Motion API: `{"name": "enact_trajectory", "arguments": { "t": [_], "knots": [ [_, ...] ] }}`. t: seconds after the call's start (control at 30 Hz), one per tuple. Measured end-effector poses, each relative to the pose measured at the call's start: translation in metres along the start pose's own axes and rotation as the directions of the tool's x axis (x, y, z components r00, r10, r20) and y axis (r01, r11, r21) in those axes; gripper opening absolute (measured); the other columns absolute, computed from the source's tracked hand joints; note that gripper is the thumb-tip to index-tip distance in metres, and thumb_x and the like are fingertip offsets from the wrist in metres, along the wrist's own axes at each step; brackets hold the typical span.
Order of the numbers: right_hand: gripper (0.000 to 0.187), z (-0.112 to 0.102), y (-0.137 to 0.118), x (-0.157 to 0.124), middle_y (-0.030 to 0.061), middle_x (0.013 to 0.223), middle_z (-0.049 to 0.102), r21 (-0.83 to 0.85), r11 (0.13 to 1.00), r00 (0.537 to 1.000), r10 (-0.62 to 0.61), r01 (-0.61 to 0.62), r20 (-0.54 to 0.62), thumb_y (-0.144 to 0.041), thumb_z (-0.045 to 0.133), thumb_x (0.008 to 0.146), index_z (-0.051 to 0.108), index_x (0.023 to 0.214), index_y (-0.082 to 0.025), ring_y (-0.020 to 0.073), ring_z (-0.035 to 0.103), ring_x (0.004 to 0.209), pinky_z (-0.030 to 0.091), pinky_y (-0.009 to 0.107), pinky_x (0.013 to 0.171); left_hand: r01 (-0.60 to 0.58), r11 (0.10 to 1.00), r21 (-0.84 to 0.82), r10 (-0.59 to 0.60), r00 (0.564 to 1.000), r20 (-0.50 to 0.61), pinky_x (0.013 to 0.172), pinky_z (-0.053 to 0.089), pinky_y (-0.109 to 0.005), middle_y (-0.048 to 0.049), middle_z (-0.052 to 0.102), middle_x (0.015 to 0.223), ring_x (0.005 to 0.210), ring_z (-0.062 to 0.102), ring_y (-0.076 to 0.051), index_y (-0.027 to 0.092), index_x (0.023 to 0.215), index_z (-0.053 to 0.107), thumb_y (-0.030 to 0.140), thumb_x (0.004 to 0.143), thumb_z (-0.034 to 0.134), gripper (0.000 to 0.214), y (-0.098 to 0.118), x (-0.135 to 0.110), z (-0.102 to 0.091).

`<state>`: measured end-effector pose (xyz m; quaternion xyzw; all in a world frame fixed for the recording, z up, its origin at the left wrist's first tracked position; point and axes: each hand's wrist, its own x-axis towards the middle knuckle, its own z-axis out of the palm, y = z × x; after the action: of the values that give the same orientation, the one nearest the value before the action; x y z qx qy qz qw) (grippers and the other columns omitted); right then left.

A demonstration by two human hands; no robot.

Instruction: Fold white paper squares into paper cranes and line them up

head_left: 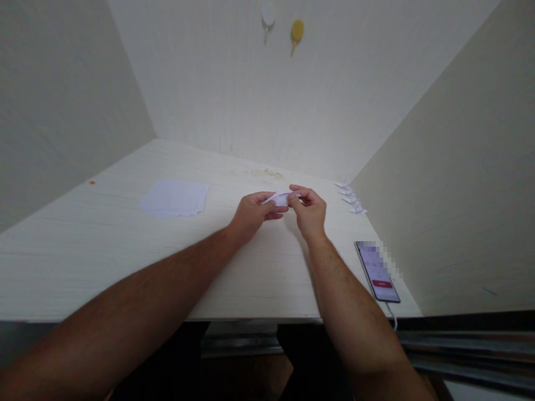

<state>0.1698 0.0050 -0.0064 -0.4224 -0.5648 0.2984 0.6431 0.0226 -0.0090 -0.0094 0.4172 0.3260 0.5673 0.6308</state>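
A small folded piece of white paper is held between my two hands above the middle of the table. My left hand grips its left end, thumb on top and fingers beneath. At the paper's right end, my right hand pinches it between thumb and fingers. To the left lies a loose stack of white paper sheets, their edges not lined up. Several small folded paper pieces sit in a row along the right wall.
A phone with its screen lit lies at the table's right front, a white cable running off the edge. Walls enclose the white table at the back and sides. A white hook and a yellow hook are on the back wall.
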Motion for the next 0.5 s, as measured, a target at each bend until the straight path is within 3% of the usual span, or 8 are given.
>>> {"name": "enact_trajectory", "arguments": {
  "t": [0.37, 0.5],
  "knots": [
    [0.02, 0.0015, -0.0001, -0.0005, 0.0054, 0.097, 0.076, -0.042, 0.998, 0.998, 0.054, -0.056, -0.03, -0.038, 0.072, 0.074, 0.07, 0.08, -0.019, 0.0119, 0.062, 0.064, 0.054, 0.029, 0.061, 0.018, 1.0, -0.017, -0.018, 1.0, 0.001, 0.075, 0.061, -0.031, -0.0121, 0.076, 0.095, 0.077, 0.075, -0.018, 0.009, 0.1, 0.072, 0.016, 0.077, 0.073, 0.024, 0.0015, -0.0014, 0.0021],
    [0.019, 0.0032, -0.0014, -0.0006, 0.0048, 0.093, 0.075, -0.008, 0.996, 0.996, 0.084, -0.084, -0.038, -0.037, 0.073, 0.072, 0.068, 0.076, -0.019, 0.0121, 0.061, 0.063, 0.054, 0.03, 0.061, 0.013, 1.0, -0.018, -0.014, 1.0, -0.004, 0.073, 0.061, -0.029, -0.0112, 0.076, 0.095, 0.076, 0.075, -0.018, 0.009, 0.108, 0.07, 0.013, 0.074, 0.074, 0.034, 0.0024, -0.0032, 0.0026]
  ]
}}
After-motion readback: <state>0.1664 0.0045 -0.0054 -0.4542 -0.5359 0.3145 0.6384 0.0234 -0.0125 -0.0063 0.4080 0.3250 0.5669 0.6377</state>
